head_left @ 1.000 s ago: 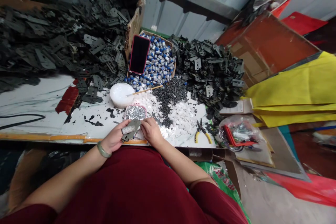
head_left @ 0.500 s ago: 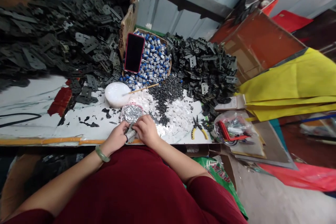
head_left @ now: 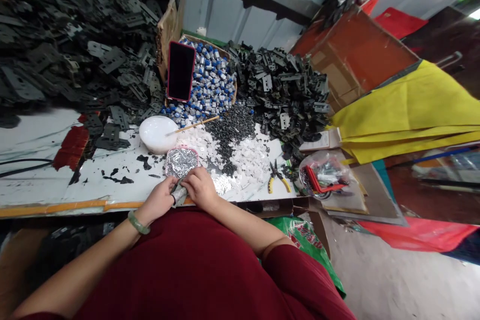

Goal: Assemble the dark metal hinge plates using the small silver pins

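Note:
My left hand [head_left: 160, 201], with a green bangle at its wrist, is closed on a small grey bracket-like part [head_left: 180, 194] at the table's front edge. The fingertips of my right hand [head_left: 202, 189] are pinched together at the top of the same part; whether a tiny piece sits between them is hidden. Just beyond my fingers stands a pink-rimmed tray [head_left: 166, 164] full of small silvery metal pins. Behind it is a white bowl [head_left: 150, 135] of white stuff, with a thin wooden stick [head_left: 198, 124] resting across its rim.
Dark grey brackets lie heaped at left [head_left: 112, 60] and right [head_left: 277, 85]. Between them are blue-and-white pieces [head_left: 213, 75] and a propped phone [head_left: 180, 72]. Small black pieces [head_left: 236, 125] and white discs [head_left: 249, 157] spread in front. Yellow-handled pliers [head_left: 278, 178] lie near a bag-lined bowl [head_left: 326, 175].
The whole scene has shifted slightly left in view as my head turned. Both hands stay together on the grey part, with only slight finger movement.

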A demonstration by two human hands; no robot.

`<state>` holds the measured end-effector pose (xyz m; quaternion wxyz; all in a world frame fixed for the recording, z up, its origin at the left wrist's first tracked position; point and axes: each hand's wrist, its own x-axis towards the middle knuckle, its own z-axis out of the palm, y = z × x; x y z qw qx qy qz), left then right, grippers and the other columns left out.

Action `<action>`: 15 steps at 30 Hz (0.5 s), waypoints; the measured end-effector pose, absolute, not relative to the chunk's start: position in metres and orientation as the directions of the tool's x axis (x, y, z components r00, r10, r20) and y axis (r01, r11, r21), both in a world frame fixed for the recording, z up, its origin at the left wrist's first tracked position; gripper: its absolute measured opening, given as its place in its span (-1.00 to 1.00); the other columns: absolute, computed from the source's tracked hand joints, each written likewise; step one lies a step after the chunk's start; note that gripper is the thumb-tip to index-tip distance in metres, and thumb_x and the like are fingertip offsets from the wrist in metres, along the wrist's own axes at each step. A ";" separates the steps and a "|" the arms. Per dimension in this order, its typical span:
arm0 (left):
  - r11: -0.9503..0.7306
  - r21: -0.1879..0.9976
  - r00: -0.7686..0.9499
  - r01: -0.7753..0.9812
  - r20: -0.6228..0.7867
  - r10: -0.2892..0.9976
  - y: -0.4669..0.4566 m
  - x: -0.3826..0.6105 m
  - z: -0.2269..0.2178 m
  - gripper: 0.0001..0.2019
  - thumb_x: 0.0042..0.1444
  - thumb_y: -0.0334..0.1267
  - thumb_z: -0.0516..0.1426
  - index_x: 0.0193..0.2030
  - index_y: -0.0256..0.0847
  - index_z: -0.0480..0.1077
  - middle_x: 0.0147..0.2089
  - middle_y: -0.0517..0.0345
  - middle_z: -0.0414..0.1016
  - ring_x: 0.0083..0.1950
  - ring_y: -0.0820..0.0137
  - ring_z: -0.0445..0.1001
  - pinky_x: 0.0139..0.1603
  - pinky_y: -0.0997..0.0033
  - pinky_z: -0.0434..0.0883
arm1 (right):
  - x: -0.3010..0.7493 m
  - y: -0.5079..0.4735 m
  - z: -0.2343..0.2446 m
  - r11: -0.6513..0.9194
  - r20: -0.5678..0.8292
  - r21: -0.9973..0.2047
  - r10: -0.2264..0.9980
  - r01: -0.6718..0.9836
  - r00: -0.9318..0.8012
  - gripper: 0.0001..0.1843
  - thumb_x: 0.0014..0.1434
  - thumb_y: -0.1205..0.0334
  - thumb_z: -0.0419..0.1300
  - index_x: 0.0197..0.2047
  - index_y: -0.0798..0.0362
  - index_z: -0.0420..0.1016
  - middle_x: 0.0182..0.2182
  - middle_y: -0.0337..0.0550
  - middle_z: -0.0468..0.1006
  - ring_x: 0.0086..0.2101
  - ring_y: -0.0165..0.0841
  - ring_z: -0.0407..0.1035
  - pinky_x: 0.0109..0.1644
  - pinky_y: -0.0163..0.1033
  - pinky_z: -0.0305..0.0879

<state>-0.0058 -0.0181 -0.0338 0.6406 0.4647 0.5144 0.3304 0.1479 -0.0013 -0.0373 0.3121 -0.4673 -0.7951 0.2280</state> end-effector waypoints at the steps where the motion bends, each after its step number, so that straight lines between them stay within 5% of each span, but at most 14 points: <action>1: 0.366 0.930 0.263 0.032 -0.361 0.895 -0.018 -0.006 -0.032 -0.77 -0.19 -0.34 0.17 -0.29 -0.20 0.36 -0.36 0.18 0.48 -0.27 0.34 0.44 -0.21 0.37 0.34 | 0.149 0.000 -0.037 0.440 0.261 -0.679 0.893 0.587 -0.367 -0.79 0.22 0.16 0.12 -0.41 0.07 0.39 -0.36 -0.10 0.44 -0.25 -0.32 0.28 -0.14 -0.21 0.23; 4: 0.451 0.892 0.287 -0.036 -0.423 0.859 -0.017 -0.006 -0.024 -0.74 -0.15 -0.24 0.21 -0.26 -0.20 0.38 -0.34 0.18 0.50 -0.26 0.33 0.44 -0.22 0.38 0.34 | 0.162 0.011 -0.034 0.287 0.087 -0.785 0.928 0.548 -0.361 -0.80 0.21 0.10 0.15 -0.32 0.07 0.39 -0.40 -0.20 0.46 -0.35 -0.39 0.33 -0.22 -0.29 0.24; 6: 0.521 0.849 0.290 -0.091 -0.478 0.829 -0.016 -0.007 -0.020 -0.71 -0.12 -0.16 0.20 -0.23 -0.22 0.41 -0.33 0.17 0.50 -0.27 0.33 0.43 -0.25 0.39 0.34 | 0.182 0.025 -0.027 0.197 -0.043 -0.735 0.941 0.648 -0.336 -0.79 0.23 0.09 0.12 -0.23 0.07 0.40 -0.38 -0.20 0.49 -0.35 -0.40 0.35 -0.25 -0.31 0.23; 11: 0.636 0.731 0.273 -0.247 -0.577 0.770 -0.012 -0.007 -0.018 -0.68 -0.14 -0.10 0.21 -0.26 -0.25 0.46 -0.39 0.18 0.50 -0.39 0.41 0.40 -0.36 0.45 0.32 | 0.229 0.059 -0.011 0.052 -0.125 -0.056 0.990 0.997 -0.059 -0.80 0.26 0.21 0.06 -0.17 0.10 0.45 -0.20 0.02 0.49 -0.11 -0.21 0.32 -0.12 -0.19 0.18; 15: 0.633 0.729 0.251 -0.260 -0.581 0.774 -0.013 -0.003 -0.016 -0.65 -0.17 -0.04 0.24 -0.30 -0.26 0.47 -0.40 0.17 0.52 -0.40 0.42 0.40 -0.36 0.46 0.32 | 0.230 0.065 -0.018 0.169 -0.190 0.096 0.971 0.981 -0.148 -0.80 0.24 0.34 0.03 -0.15 0.11 0.46 -0.20 0.07 0.47 -0.11 -0.19 0.28 -0.14 -0.17 0.17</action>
